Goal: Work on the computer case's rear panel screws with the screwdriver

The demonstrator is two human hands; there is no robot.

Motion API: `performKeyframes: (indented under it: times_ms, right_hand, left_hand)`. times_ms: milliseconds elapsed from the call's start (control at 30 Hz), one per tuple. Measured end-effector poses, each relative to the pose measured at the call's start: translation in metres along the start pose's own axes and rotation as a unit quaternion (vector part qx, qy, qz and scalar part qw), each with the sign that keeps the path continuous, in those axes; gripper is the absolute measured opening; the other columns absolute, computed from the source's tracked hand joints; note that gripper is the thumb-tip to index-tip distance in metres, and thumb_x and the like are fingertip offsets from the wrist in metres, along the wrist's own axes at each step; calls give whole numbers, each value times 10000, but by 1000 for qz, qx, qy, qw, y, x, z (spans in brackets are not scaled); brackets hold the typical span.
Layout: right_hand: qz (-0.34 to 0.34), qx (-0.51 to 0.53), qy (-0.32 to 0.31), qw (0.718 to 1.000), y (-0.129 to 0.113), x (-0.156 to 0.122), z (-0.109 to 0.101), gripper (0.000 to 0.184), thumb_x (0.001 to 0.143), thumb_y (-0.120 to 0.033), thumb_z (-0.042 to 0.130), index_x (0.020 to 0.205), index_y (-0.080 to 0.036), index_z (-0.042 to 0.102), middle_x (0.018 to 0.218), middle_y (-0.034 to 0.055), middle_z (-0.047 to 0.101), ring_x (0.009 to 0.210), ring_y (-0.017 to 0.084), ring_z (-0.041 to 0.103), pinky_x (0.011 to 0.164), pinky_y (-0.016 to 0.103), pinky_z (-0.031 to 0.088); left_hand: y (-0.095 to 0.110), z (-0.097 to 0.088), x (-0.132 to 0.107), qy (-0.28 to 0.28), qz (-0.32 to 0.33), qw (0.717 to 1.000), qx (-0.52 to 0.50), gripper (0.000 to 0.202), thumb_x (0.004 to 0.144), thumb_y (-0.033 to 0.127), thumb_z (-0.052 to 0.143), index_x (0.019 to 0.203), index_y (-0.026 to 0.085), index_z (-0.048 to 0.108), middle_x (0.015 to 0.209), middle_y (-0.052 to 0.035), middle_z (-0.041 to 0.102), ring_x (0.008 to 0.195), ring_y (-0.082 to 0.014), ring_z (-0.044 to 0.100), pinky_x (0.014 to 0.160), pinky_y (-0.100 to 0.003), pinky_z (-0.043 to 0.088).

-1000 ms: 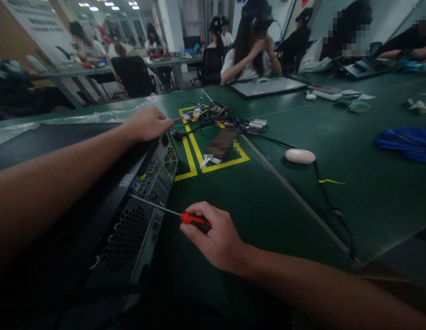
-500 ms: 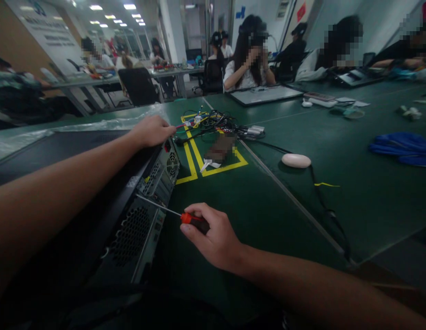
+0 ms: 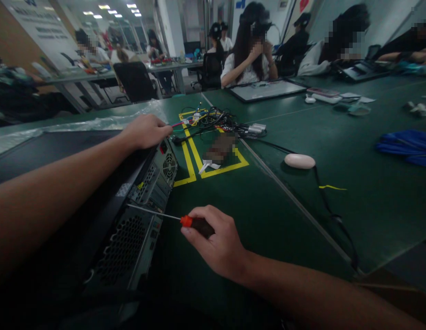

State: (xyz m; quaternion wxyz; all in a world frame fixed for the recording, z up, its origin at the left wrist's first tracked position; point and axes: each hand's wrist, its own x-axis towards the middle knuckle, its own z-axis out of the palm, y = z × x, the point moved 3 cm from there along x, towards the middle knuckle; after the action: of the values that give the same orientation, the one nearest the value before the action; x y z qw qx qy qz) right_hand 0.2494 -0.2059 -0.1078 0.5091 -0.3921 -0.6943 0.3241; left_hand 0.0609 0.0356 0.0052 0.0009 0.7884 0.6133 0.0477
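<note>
A black computer case [image 3: 71,142] lies on its side at the left, its metal back panel with vents and ports facing right. My left hand [image 3: 146,131] is closed over the far corner of the case, its fingers bent down and partly hidden. In my right hand [image 3: 218,240] is a screwdriver [image 3: 185,221] with an orange and black handle, gripped between thumb and fingers. The thin metal shaft points left, and its tip meets the back panel near the top edge, above the honeycomb vent [image 3: 121,247]. Whether the tip sits in a screw cannot be made out.
Behind the case lies a tangle of cables [image 3: 219,119] by a dark, blurred flat object [image 3: 219,149] within yellow tape [image 3: 226,173]. A pale oval object [image 3: 300,161] rests on a black cable. Further right is blue cloth [image 3: 405,146]. Several people sit at tables beyond.
The view has shifted slightly. The screwdriver tip stays against the back panel and its shaft lies a little flatter. Both hands keep their holds.
</note>
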Motion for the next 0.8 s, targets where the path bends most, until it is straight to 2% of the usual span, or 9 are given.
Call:
performKeyframes:
  times_ms: [167,367,600,800]
  right_hand:
    - [-12,-12,-12,1000,-3,0,-1,84,992,-253,705,1019,-177,730,895,44,730,762,171,656,735,287,533]
    - [-1,-16,-18,1000,-1,0,2,61,971,-221,685,1017,-183,699,878,36,717,734,167,658,702,282,532]
    - [-11,-11,6,1000,-1,-1,2,170,900,-178,728,1039,-217,638,872,1,704,660,135,619,630,248,506]
    - [-19,-21,6,1000,2,-1,3,144,904,-140,718,1002,-213,642,854,-4,698,650,127,604,614,243,482]
  left_hand:
    - [1,0,0,-4,4,1000,0,598,888,558,406,968,167,852,850,-164,722,843,-316,654,782,-437,481]
    - [0,1,3,9,-10,1000,5,549,882,556,436,968,205,850,925,-145,759,892,-310,656,793,-407,489]
    - [3,1,1,14,-5,1000,11,585,909,540,406,983,167,851,939,-173,752,879,-312,663,763,-412,474]
    - [4,-1,2,-4,-4,1000,20,582,903,541,414,1045,189,854,969,-157,763,953,-312,678,817,-397,488]
